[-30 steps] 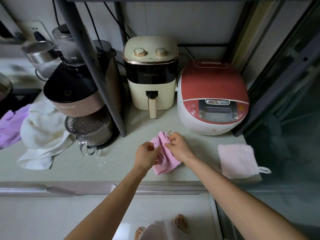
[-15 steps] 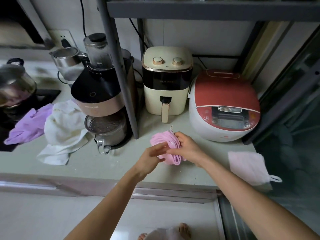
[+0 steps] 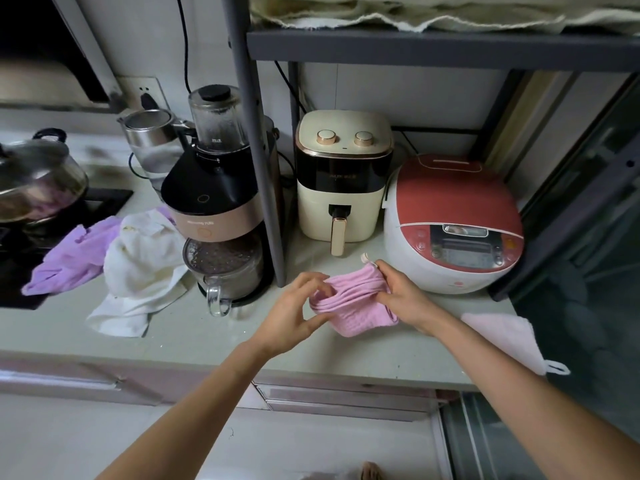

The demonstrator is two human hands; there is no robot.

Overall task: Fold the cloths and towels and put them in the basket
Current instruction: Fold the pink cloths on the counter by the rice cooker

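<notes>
Pink cloth (image 3: 349,299), bunched in folds, sits just above the bench (image 3: 207,341) near its front edge; I see my right hand (image 3: 403,299) gripping its right end and my left hand (image 3: 294,317) curled around its left end. Folded pale towel (image 3: 502,337) lies at the bench's right corner.

In front of me runs a pale grey-green stone countertop (image 3: 207,341). On it, from my left, lie a crumpled lilac cloth (image 3: 74,258), a rumpled white towel (image 3: 138,271), a pink-and-black blender machine (image 3: 218,209) with a glass jug (image 3: 225,271) beneath, a cream air fryer (image 3: 343,181), a red-and-white rice cooker (image 3: 450,226) and a folded pale pink towel (image 3: 502,337) at the right end.
</notes>
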